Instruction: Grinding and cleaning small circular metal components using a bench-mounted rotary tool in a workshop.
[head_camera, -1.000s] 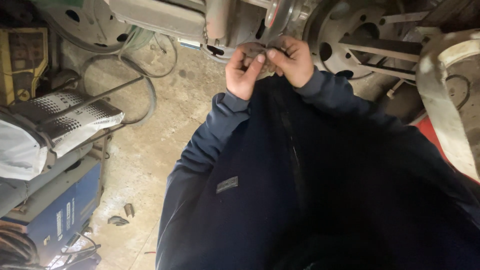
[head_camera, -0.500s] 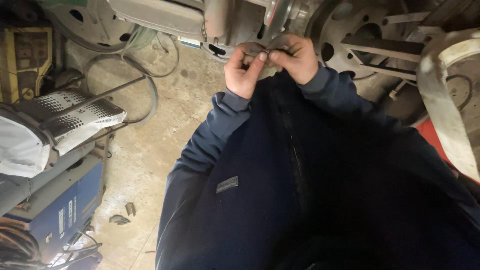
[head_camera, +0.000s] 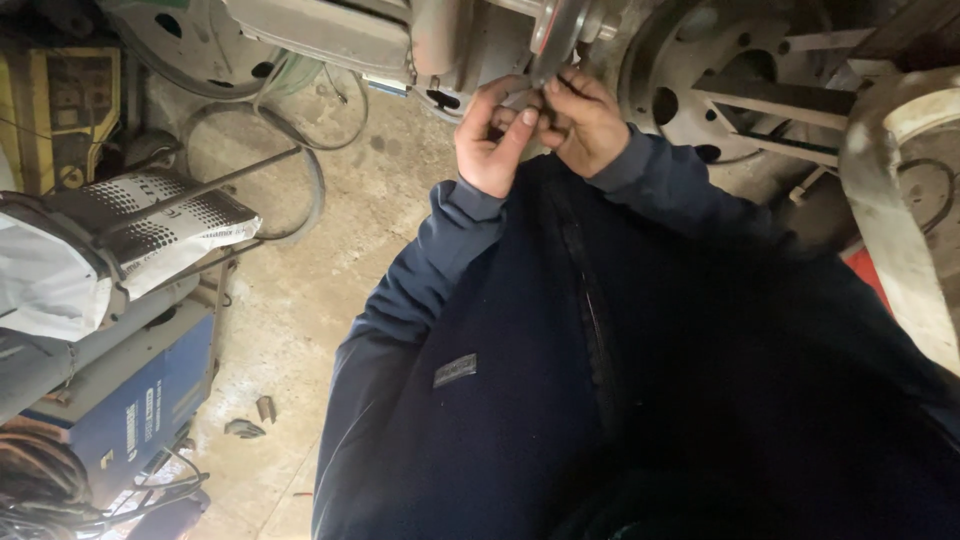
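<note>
Yellow metal of a boxy machine (head_camera: 60, 110) shows far off to the left of the hands, and below it lies a white sack with a black dotted pattern (head_camera: 150, 225), propped on a grey bar. Lower still, a blue machine casing (head_camera: 130, 415) stands on the concrete floor (head_camera: 300, 300), with tangled cables at its foot and a couple of small metal scraps (head_camera: 250, 420) lying close by. Between that clutter and the hands a loop of dark hose (head_camera: 255, 170) curls on the floor, well apart from both hands.

The left hand (head_camera: 490, 140) is raised in front of the chest, its fingers curled in and its thumb pressed toward the forefinger, pinching something small; what exactly it grips cannot be told, since the fingers cover it. Touching it, the right hand (head_camera: 585, 125) is also closed in a pinch, its fingertips meeting those of the left at the lower edge of a thin metal disc (head_camera: 552, 30). The disc stands on edge just above both hands, mounted on a grey metal housing (head_camera: 330, 35) that runs off to the left above them. Both arms wear dark blue sleeves.

Right of the right hand sits a round steel wheel hub with holes (head_camera: 690, 90), and further right a pale curved metal frame (head_camera: 900, 220).
</note>
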